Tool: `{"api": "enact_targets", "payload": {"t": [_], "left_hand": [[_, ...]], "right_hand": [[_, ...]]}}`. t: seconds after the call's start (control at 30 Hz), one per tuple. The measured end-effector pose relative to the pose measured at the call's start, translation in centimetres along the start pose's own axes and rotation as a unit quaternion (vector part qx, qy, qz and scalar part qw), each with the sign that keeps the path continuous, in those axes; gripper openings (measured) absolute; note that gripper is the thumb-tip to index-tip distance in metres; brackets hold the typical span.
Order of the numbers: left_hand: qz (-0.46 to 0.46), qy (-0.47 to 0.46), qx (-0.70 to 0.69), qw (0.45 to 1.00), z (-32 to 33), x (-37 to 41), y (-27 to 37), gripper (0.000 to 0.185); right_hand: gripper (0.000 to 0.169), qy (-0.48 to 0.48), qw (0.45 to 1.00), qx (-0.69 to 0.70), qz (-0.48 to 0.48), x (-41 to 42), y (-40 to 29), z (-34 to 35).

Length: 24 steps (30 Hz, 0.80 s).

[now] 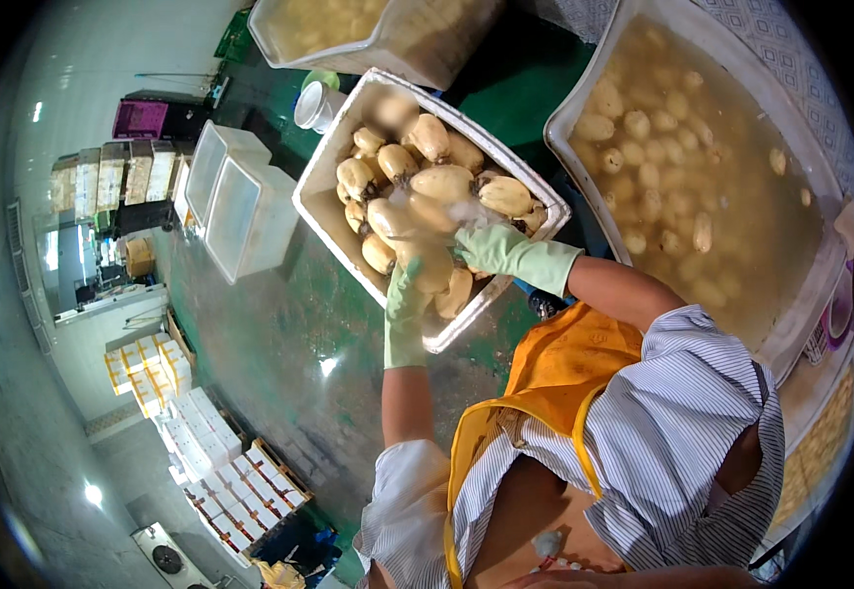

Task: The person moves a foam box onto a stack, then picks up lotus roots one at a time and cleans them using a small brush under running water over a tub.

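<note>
Cream-coloured lotus root segments [441, 184], some with dark ends, fill much of a white foam box [318, 184]. My left hand [406, 294], in a pale green rubber glove, is at the box's near side and grips a lotus root segment [427, 266]. That segment is blurred. My right hand [489, 249], gloved the same way, reaches over the right rim among the roots. Beside its fingers is a whitish, translucent blur [475, 213] that I cannot identify. Its fingertips are too blurred to show whether they hold anything.
To the right stands a large white tub [570, 110] of murky water with many lotus roots. Another such tub [427, 51] is behind the box. A white bucket [316, 107] and white bins [250, 221] stand left. Stacked foam boxes [202, 434] line the wall. The green floor [309, 331] looks wet.
</note>
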State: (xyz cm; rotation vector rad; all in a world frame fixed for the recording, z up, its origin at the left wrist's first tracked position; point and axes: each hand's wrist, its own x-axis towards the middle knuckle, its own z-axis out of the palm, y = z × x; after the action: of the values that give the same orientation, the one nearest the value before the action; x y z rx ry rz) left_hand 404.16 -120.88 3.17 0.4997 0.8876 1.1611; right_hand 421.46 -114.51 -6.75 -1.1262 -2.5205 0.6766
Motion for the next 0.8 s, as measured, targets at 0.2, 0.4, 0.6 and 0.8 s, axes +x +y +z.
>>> {"api": "enact_targets", "payload": {"t": [0.2, 0.4, 0.6, 0.8], "left_hand": [[0.007, -0.014, 0.036, 0.999, -2.7, -0.6, -1.0, 0.060], [0.015, 0.095, 0.025, 0.995, -2.5, -0.8, -0.4, 0.076], [0.055, 0.103, -0.118, 0.986, -5.1, 0.9, -3.4, 0.062], [0.013, 0.061, -0.008, 0.998, -2.4, -0.4, -2.2, 0.070]], "right_hand": [[0.025, -0.080, 0.994, 0.047, 0.062, 1.1, 1.5, -1.3], [0.034, -0.207, 0.934, -0.284, -0.058, 0.5, 4.8, -0.5], [0.041, -0.222, 0.806, 0.466, 0.290, 0.4, -1.3, -0.6], [0.031, -0.023, 0.660, 0.658, 0.360, -0.1, -1.5, 4.1]]}}
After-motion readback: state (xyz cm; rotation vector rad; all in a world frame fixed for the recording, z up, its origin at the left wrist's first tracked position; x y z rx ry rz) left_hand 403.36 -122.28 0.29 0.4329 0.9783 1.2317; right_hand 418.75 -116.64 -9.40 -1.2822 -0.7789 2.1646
